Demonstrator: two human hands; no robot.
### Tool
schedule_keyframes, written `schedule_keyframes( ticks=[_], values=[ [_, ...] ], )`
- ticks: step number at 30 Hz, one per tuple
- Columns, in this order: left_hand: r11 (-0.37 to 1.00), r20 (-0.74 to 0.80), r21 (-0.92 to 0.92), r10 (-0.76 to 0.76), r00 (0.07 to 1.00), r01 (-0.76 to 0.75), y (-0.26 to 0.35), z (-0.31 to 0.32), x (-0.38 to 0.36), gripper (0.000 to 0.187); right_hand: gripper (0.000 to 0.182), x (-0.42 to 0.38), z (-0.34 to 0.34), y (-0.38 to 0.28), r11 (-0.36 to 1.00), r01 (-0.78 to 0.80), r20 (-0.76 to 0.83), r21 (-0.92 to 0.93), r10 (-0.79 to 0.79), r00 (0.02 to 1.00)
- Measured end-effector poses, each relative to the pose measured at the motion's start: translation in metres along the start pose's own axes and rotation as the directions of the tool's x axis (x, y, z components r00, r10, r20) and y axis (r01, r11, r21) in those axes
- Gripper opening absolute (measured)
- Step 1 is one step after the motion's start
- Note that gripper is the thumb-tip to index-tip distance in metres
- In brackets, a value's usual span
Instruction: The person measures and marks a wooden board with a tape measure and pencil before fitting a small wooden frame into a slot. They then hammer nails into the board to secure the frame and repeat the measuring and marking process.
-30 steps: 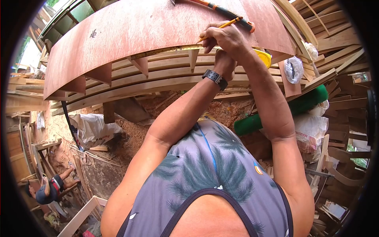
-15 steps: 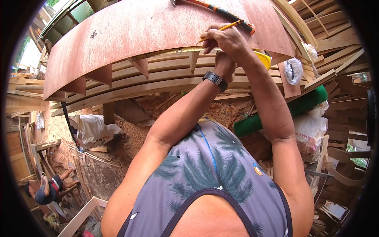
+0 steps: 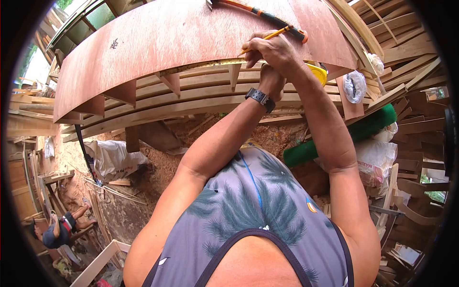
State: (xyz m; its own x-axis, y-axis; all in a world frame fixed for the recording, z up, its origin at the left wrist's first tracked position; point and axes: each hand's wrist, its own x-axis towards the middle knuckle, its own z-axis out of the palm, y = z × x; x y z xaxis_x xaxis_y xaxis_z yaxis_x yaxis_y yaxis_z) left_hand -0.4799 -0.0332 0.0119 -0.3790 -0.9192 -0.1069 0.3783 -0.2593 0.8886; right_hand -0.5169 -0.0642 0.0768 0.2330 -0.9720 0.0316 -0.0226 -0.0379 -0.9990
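Note:
A reddish plywood sheet (image 3: 158, 43) curves over a wooden frame. My right hand (image 3: 273, 48) pinches a yellow pencil (image 3: 279, 32), its tip down near the sheet's front edge. Under the right wrist is my left hand (image 3: 272, 79), at that same edge, with a watch on its wrist. Its fingers are mostly hidden, and what they hold cannot be made out. A yellow tape measure (image 3: 317, 74) sits right of the wrists, its blade seemingly along the edge. A hammer (image 3: 258, 12) with a black and orange handle lies on the sheet behind the right hand.
Curved wooden strips (image 3: 191, 98) run below the sheet. A green roll (image 3: 368, 129) and a white bag (image 3: 375, 160) are at the right. Another white bag (image 3: 112, 158) stands at the left. Farther off at lower left, another person (image 3: 57, 229) sits among timber.

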Motion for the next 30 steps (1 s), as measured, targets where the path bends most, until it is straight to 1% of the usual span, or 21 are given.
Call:
schedule_keyframes(
  ticks=[3,5,6,7,8,9,10,11,12,14,15,16,17,19,20,22,24,26,28,29,30],
  values=[
    [0.998,0.042,-0.056,-0.001,0.999,0.003,-0.002,-0.001,0.003,0.022,0.018,0.004,-0.003,-0.006,0.996,-0.037,0.039,-0.081,0.040,0.998],
    [0.971,-0.068,-0.226,-0.089,0.994,0.072,-0.002,0.002,0.002,0.018,0.019,0.001,-0.004,-0.011,0.995,-0.042,0.052,-0.085,0.047,0.998],
    [0.972,-0.067,-0.224,-0.089,0.994,0.072,0.000,-0.001,-0.001,0.018,0.020,-0.001,-0.004,-0.014,0.995,-0.047,0.066,-0.091,0.053,0.996],
    [0.918,-0.005,0.395,0.055,0.998,-0.049,0.003,-0.006,-0.004,0.014,0.020,-0.004,-0.003,-0.017,0.995,-0.043,0.064,-0.091,0.048,0.997],
    [0.498,0.128,0.848,0.138,0.982,-0.181,0.006,-0.008,-0.007,0.011,0.023,-0.010,-0.002,-0.019,0.998,-0.007,-0.004,-0.062,0.007,1.000],
    [0.497,0.130,0.848,0.142,0.981,-0.184,0.004,-0.005,-0.008,0.011,0.026,-0.016,-0.001,-0.022,0.999,0.029,-0.072,-0.036,-0.031,0.997],
    [0.928,-0.002,0.367,0.061,0.998,-0.056,-0.001,0.000,-0.009,0.015,0.026,-0.023,-0.003,-0.028,0.999,0.030,-0.071,-0.038,-0.033,0.997],
    [0.958,-0.058,-0.280,-0.084,0.995,0.065,-0.006,0.004,-0.011,0.019,0.031,-0.032,-0.011,-0.035,0.987,0.068,-0.116,-0.143,-0.085,0.990],
    [0.958,-0.059,-0.281,-0.081,0.995,0.062,-0.006,0.010,-0.016,0.019,0.036,-0.041,-0.020,-0.040,0.964,0.101,-0.153,-0.247,-0.141,0.978],
    [0.908,-0.050,-0.399,-0.162,0.986,0.129,-0.003,0.022,-0.030,0.033,0.033,-0.059,-0.049,-0.040,0.889,0.084,-0.152,-0.450,-0.169,0.974],
    [0.902,-0.007,-0.413,-0.144,0.990,0.128,-0.010,0.023,-0.034,0.041,0.029,-0.074,-0.059,-0.043,0.846,0.065,-0.136,-0.529,-0.160,0.978],
    [0.907,-0.030,-0.397,-0.167,0.985,0.142,-0.015,0.025,-0.039,0.043,0.028,-0.089,-0.067,-0.043,0.759,0.129,-0.074,-0.639,-0.227,0.971],
    [0.904,-0.023,-0.399,-0.179,0.984,0.156,-0.022,0.024,-0.044,0.043,0.030,-0.106,-0.067,-0.050,0.741,0.052,-0.073,-0.669,-0.135,0.988],
    [0.923,-0.008,-0.313,-0.241,0.971,0.226,-0.022,0.019,-0.053,0.039,0.057,-0.136,-0.080,-0.038,0.630,0.086,0.025,-0.771,-0.104,0.994],
    [0.924,-0.012,-0.311,-0.238,0.971,0.223,-0.022,0.017,-0.056,0.039,0.071,-0.151,-0.083,-0.035,0.539,0.019,0.027,-0.842,0.007,1.000],
    [0.913,-0.057,-0.338,-0.260,0.964,0.227,-0.022,0.014,-0.062,0.037,0.073,-0.168,-0.086,-0.006,0.526,-0.010,0.007,-0.850,0.031,1.000],
    [0.902,-0.024,-0.348,-0.281,0.959,0.255,-0.024,0.006,-0.068,0.036,0.070,-0.175,-0.086,0.024,0.536,-0.037,-0.052,-0.843,-0.013,0.999],
    [0.916,-0.022,-0.271,-0.314,0.949,0.297,-0.040,-0.006,-0.069,0.039,0.065,-0.174,-0.085,0.043,0.579,-0.035,-0.081,-0.814,-0.054,0.995],
    [0.928,-0.035,-0.226,-0.311,0.950,0.295,-0.039,-0.015,-0.075,0.038,0.061,-0.168,-0.089,0.055,0.648,-0.139,-0.076,-0.749,0.124,0.989],
    [0.907,-0.034,0.037,-0.417,0.908,0.418,-0.033,-0.026,-0.079,0.035,0.056,-0.167,-0.091,0.066,0.654,-0.189,-0.111,-0.732,0.160,0.981],
    [0.809,-0.061,0.295,-0.514,0.856,0.507,-0.028,-0.037,-0.085,0.032,0.056,-0.168,-0.093,0.075,0.656,-0.193,-0.116,-0.729,0.160,0.980]
  ],
)
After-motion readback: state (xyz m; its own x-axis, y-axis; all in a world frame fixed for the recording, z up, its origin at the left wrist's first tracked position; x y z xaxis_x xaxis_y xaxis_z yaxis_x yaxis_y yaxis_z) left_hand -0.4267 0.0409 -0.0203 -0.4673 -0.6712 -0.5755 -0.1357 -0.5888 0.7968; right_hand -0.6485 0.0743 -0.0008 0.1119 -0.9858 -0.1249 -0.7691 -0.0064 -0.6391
